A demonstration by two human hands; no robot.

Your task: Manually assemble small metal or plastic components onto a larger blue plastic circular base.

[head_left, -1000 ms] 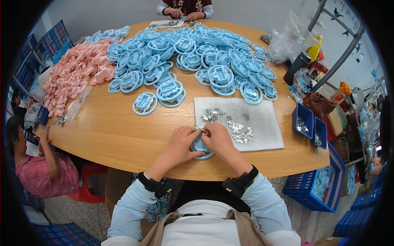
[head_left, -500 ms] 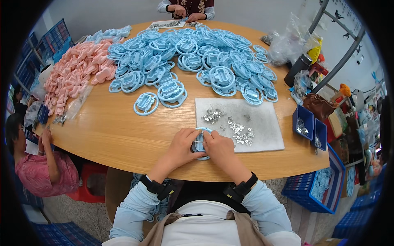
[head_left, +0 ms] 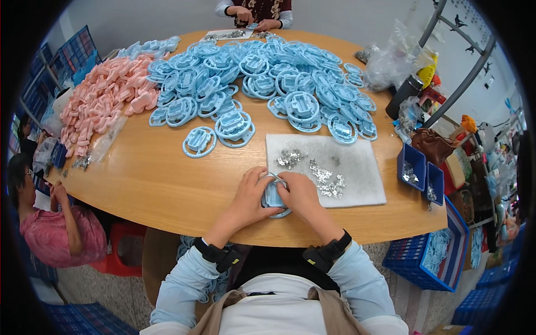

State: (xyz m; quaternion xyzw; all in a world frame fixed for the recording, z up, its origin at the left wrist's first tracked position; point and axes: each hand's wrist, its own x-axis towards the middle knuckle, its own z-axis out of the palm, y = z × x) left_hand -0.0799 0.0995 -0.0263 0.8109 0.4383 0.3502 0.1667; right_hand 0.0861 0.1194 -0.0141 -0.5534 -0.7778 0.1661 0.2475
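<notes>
At the table's near edge I hold a light-blue plastic ring part (head_left: 272, 196) with a raised block in its middle. My left hand (head_left: 248, 194) is closed round its left side, thumb along the near rim. My right hand (head_left: 300, 192) grips the far right side, thumb lying over the block. A thin bright sliver shows between the fingertips at the far rim; I cannot make out what it is. Just beyond, a grey-white felt mat (head_left: 363, 167) bears small metal pieces (head_left: 333, 187) in loose clusters. A similar blue ring (head_left: 199, 142) lies alone to the left.
A large heap of blue rings (head_left: 268, 67) covers the far middle, with pink plastic parts (head_left: 106, 95) left of it. Blue bins (head_left: 411, 167) of metal pieces stand at the right edge, near a black flask (head_left: 405, 95). One person (head_left: 61, 229) sits left, another (head_left: 254, 14) works opposite.
My right hand has shifted slightly up toward the far rim, its thumb now over the block. The thin metal line across the block no longer shows there.
</notes>
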